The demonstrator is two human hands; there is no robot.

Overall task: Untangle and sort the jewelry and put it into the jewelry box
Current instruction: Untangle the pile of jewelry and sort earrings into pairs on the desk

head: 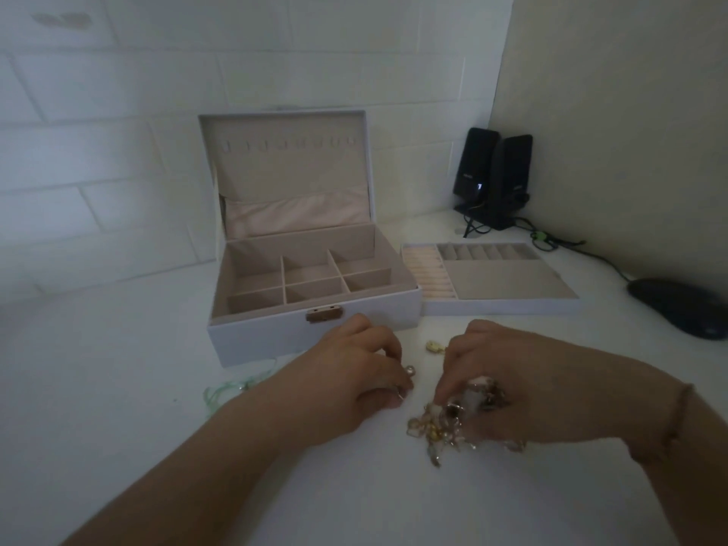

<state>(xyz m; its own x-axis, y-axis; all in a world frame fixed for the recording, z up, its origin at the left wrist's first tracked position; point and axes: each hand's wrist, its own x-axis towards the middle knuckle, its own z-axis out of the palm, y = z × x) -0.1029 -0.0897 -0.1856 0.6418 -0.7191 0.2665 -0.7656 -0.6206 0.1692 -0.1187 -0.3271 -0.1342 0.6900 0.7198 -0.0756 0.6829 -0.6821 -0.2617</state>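
Both forearms reach in from the near edge, palms down, wrists low over the white table (118,388). The left hand (354,382) has its fingers curled inward, and its fingertips pinch a small pale bead piece (409,371) just beyond the knuckles. The right hand (508,384) bends at the wrist, with thumb and forefinger pinching into the tangled heap of gold jewelry (453,423) that lies under and just nearer than its fingers. A thin bracelet (677,419) circles the right wrist. Between the two grips, slightly farther off, lies a loose gold piece (432,346). Beyond the left hand stands the open jewelry box (315,333), its compartments bare; its removed tray (500,305) sits beyond the right hand. A green cord (224,390) lies left of the left forearm.
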